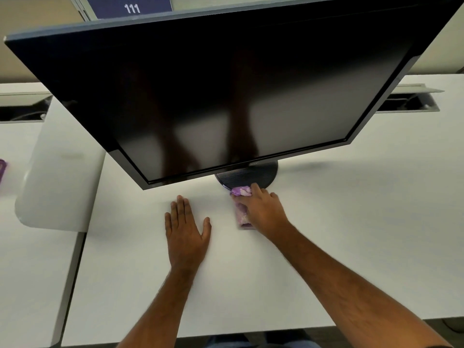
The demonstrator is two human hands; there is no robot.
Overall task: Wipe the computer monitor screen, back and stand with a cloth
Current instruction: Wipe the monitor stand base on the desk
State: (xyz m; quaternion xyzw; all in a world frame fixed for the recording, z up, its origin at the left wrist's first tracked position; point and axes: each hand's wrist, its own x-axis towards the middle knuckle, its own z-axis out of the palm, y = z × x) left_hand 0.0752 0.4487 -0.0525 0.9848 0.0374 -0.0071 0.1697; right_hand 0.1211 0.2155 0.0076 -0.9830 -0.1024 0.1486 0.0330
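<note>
A large black monitor stands on a white desk, its dark screen tilted toward me. Below the screen's lower edge shows part of its round black ribbed stand base. My right hand presses a purple and white cloth against the front rim of that base; more of the cloth trails under my palm. Left of it, my left hand lies flat on the desk, fingers apart, holding nothing. The monitor's back is hidden.
A white rounded divider panel stands at the left. Open cable hatches sit in the desk at the far left and far right. A blue sign reading 111 hangs behind. A purple object peeks in at the left edge.
</note>
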